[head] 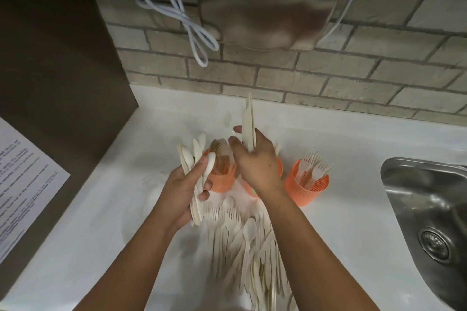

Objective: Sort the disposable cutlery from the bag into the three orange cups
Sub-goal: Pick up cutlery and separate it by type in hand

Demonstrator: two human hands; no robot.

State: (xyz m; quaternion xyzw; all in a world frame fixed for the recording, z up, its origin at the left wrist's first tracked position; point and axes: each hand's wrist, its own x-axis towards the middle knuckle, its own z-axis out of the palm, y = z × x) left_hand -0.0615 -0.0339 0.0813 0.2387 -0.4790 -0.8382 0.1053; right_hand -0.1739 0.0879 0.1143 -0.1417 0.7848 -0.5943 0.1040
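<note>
My left hand grips a bundle of cream knives and spoons, held upright. My right hand holds a few cream knives that point up above the cups. Three orange perforated cups stand in a row on the white counter: the left cup holds spoons, the middle cup is mostly hidden behind my right hand, and the right cup holds forks. A loose pile of cutlery lies on the counter in front of the cups. No bag shows.
A steel sink is set into the counter at the right. A brick wall with a metal dispenser and a looped white cable rises behind. A dark panel with a printed sheet stands at the left.
</note>
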